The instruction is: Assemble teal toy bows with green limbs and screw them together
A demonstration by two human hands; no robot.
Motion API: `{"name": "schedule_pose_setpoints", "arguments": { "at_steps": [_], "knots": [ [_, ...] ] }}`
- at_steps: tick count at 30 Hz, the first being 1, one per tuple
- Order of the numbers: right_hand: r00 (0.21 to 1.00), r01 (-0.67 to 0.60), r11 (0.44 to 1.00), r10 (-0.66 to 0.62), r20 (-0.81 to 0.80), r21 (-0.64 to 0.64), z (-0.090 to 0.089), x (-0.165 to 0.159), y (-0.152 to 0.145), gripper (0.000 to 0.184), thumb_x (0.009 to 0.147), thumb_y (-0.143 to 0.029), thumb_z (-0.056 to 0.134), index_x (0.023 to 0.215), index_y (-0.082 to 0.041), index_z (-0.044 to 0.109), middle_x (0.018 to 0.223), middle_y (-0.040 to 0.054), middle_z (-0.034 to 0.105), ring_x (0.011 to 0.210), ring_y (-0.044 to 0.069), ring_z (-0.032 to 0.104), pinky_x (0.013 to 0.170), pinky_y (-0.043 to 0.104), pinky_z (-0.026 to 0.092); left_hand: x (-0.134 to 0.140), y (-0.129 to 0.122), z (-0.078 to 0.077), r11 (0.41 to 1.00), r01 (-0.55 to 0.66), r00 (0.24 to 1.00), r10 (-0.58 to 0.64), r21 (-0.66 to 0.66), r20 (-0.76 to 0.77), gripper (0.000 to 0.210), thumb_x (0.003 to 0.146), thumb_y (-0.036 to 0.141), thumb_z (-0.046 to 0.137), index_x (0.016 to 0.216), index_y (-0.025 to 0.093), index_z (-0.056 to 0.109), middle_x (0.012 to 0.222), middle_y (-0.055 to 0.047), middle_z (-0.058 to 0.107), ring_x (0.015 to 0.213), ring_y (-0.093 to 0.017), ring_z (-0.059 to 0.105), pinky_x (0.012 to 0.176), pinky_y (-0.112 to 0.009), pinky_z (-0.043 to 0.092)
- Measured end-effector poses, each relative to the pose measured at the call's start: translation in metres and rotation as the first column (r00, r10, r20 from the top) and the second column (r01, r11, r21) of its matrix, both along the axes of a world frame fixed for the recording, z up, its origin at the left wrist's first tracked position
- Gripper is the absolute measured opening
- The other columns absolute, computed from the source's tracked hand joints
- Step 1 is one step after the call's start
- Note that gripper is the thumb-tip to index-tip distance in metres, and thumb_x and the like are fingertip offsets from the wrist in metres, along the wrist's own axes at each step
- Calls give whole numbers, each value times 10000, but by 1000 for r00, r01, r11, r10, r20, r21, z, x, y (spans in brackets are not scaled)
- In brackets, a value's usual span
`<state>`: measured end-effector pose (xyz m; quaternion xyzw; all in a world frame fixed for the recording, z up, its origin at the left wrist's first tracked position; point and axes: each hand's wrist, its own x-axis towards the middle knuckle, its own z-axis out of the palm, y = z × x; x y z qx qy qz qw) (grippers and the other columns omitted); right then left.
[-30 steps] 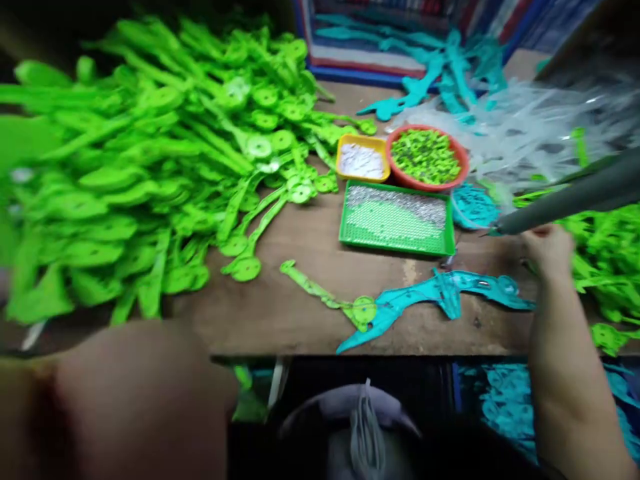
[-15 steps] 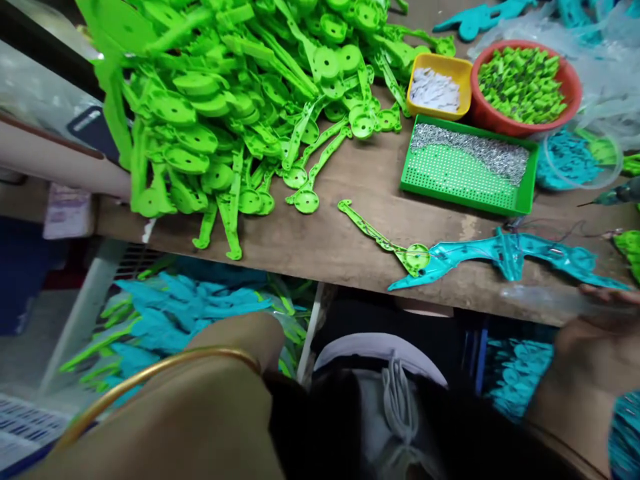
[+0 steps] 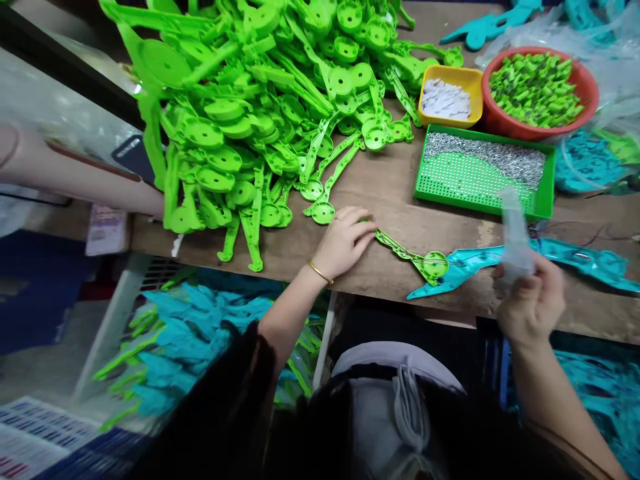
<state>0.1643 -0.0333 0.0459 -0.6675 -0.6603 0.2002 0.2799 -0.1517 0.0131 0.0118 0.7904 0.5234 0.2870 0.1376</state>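
My left hand (image 3: 347,243), with a thin bracelet at the wrist, has its fingers closed around the free tip of a slender green plastic arm (image 3: 396,247). The round end of this arm lies over the left tip of a blue plastic bow-shaped part (image 3: 473,261), which rests along the table's front edge. Above the blue part, my right hand (image 3: 533,300) grips a translucent, narrow-tipped plastic tube (image 3: 516,233), held upright and blurred by motion. That hand and the tube hide the middle of the blue part. Thin wires run near it.
A large heap of green plastic parts (image 3: 225,120) covers the table's left. Behind the blue part stand a green tray of small metal pieces (image 3: 480,203), a yellow box (image 3: 473,80) and a red bowl (image 3: 593,90). Blue parts (image 3: 185,347) fill a space below.
My left hand has come up from below the table edge onto the green arm's tip. My right hand has moved left from the far right and raised the translucent tube.
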Motion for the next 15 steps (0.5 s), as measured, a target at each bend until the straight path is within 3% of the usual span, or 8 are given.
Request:
{"name": "schedule_pose_setpoints", "arguments": {
  "at_steps": [3, 6, 9, 12, 15],
  "knots": [
    [974, -35, 988, 68, -216, 152, -8, -29, 1, 355, 886, -502, 469, 1151, -270, 506, 948, 88, 639, 776, 249, 654, 693, 423, 531, 0, 1, -11, 997, 74, 996, -74, 3, -44, 217, 936, 250, 512, 994, 180, 709, 1138, -85, 687, 1167, -221, 576, 1047, -467, 439],
    [974, -151, 987, 160, -162, 62, -9, -48, 5, 266, 918, -417, 462, 1109, -258, 558, 1002, 79, 654, 875, 234, 652, 772, 411, 534, -6, -2, -9, 991, 136, 980, -135, -4, -143, 240, 940, 244, 496, 1056, 185, 697, 1206, -95, 669, 1233, -243, 547, 1066, -507, 420],
    [941, -336, 942, 335, -45, -10, -3, -59, 9, 316, 938, -357, 441, 1207, -247, 565, 1009, 85, 659, 914, 229, 636, 793, 390, 523, -13, -2, -4, 982, 185, 972, -187, -27, -145, 272, 948, 220, 469, 1135, 192, 664, 1253, -92, 651, 1247, -233, 537, 1080, -499, 408],
    [875, -476, 878, 468, 123, 53, 0, -68, 11, 398, 917, -326, 499, 1294, -205, 542, 991, 111, 649, 890, 240, 612, 774, 386, 514, -17, 0, -3, 995, 90, 992, -92, -33, -88, 321, 949, 183, 434, 1213, 152, 614, 1311, -118, 606, 1243, -225, 519, 1055, -452, 432],
    [802, -566, 822, 531, 272, 67, -1, -78, 9, 410, 908, -311, 519, 1301, -195, 552, 949, 119, 647, 853, 254, 578, 756, 399, 502, -15, 0, -7, 996, -75, 983, 66, -51, -172, 362, 924, 171, 450, 1254, 106, 584, 1331, -148, 580, 1202, -282, 506, 1010, -481, 433]
  ]
}}
